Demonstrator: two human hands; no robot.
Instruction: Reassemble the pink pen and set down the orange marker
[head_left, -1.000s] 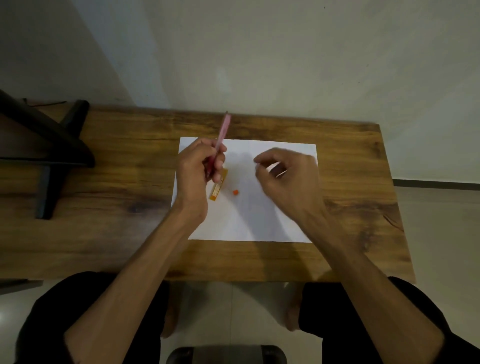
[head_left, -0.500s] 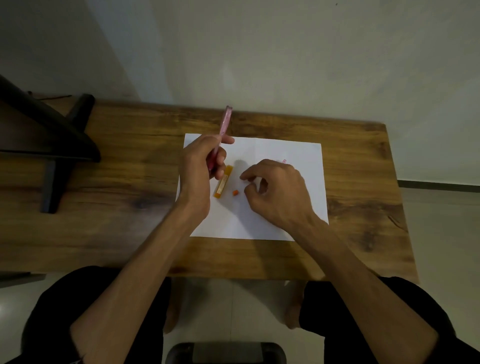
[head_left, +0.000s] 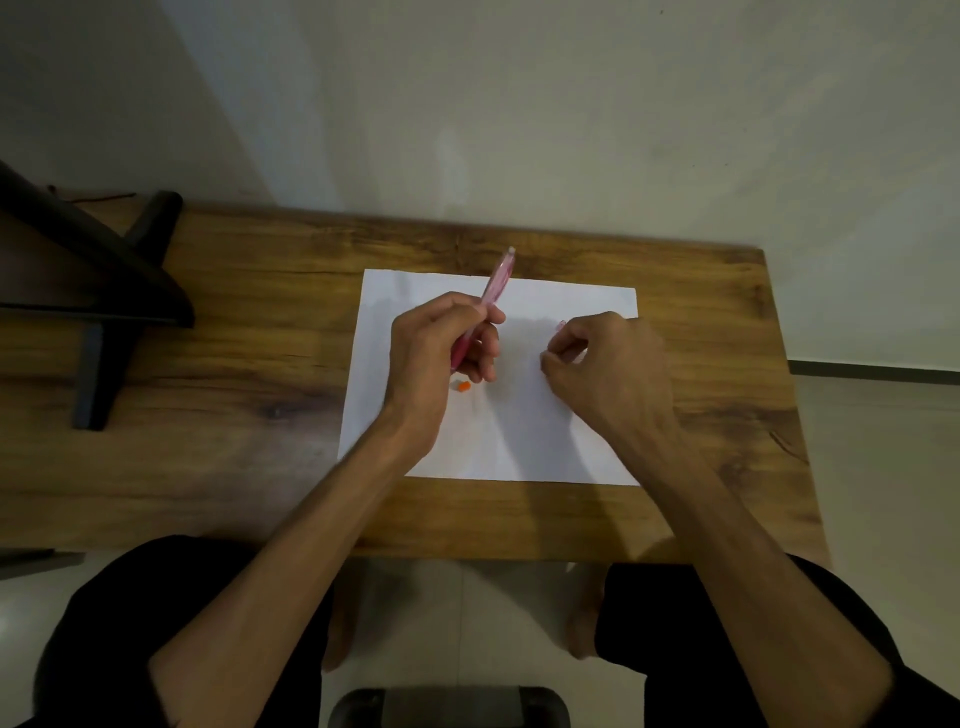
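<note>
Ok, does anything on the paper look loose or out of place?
Yes: a small orange piece lies loose on the paper, beside the left hand gripping the pink pen. The right hand is curled; what it pinches is unclear.

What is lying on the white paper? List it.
On the paper lies a small orange piece beside the left hand, which grips a pink pen. The right hand pinches something too small to tell. Whatever is beneath either hand is covered.
</note>
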